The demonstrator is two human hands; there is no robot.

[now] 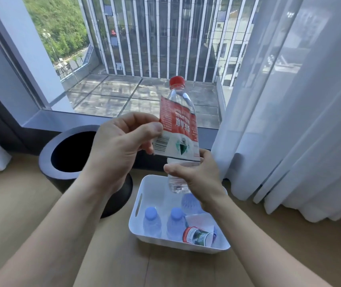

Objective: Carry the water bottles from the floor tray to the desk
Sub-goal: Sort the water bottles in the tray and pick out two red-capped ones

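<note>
A clear water bottle (181,100) with a red cap is held upright above the white floor tray (144,195). My right hand (198,179) grips its lower body. My left hand (119,146) pinches the loose edge of the bottle's red and white label (177,129), which is partly peeled away from the bottle. Inside the tray stand two bottles with pale blue caps (152,221) (176,223), a third (190,203) partly hidden behind my right wrist, and a peeled, rolled label (198,235) lies at the tray's front right.
A dark round bin (62,154) with an open top stands left of the tray on the wooden floor (20,214). White curtains (289,121) hang at the right. A large window (144,59) fills the wall ahead.
</note>
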